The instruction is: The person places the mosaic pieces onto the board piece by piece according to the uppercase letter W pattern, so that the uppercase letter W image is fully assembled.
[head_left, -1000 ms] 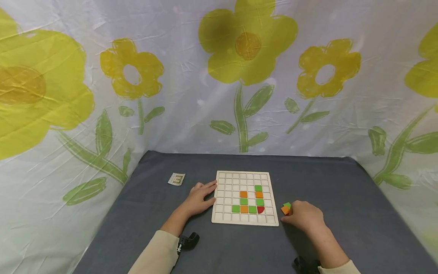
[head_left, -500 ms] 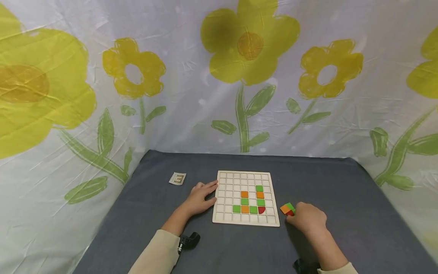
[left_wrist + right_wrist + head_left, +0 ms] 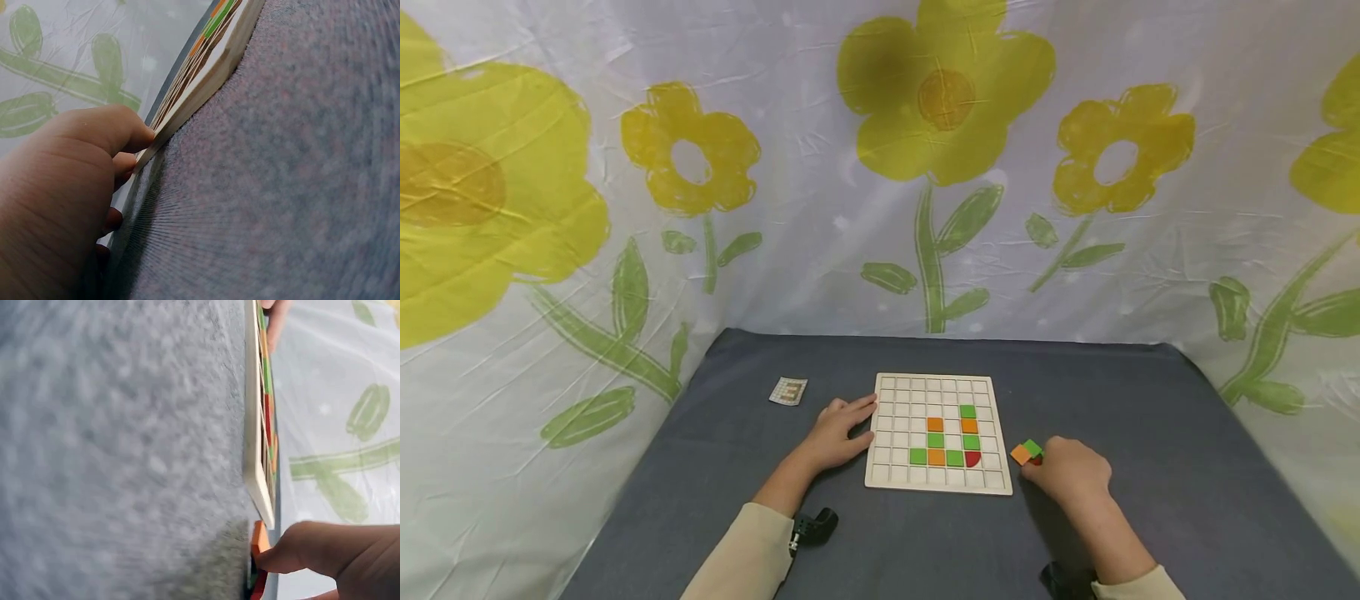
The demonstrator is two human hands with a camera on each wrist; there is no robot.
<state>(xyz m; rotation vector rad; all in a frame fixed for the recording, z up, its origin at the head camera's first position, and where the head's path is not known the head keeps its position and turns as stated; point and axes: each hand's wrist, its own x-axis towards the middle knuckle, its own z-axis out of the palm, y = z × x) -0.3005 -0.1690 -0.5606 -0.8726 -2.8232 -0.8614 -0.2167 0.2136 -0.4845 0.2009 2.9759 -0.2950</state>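
Observation:
The pale grid board (image 3: pixel 897 477) lies flat, with several green, orange and red tiles in its squares. At its left edge rests my left hand (image 3: pixel 831 437), fingers extended and thumb apart; in the left wrist view the fingertips touch the board's rim (image 3: pixel 187 111). My right hand (image 3: pixel 1071 471) is beside a small pile of loose tiles right of the board, its fingers curled down. An orange tile (image 3: pixel 1021 454) and a green tile (image 3: pixel 1033 448) show there. In the right wrist view my thumb presses against a red tile (image 3: pixel 259 586); the other fingertips are mostly hidden.
A small printed card (image 3: pixel 787 391) with a grid pattern lies at the back left of the dark cloth-covered table (image 3: pixel 925 542). Behind the table hangs a white curtain (image 3: pixel 812 250) with yellow flowers.
My right hand has shifted slightly among the loose tiles, and the orange and green tiles have slid a little toward the board. My left hand stays at the board's edge.

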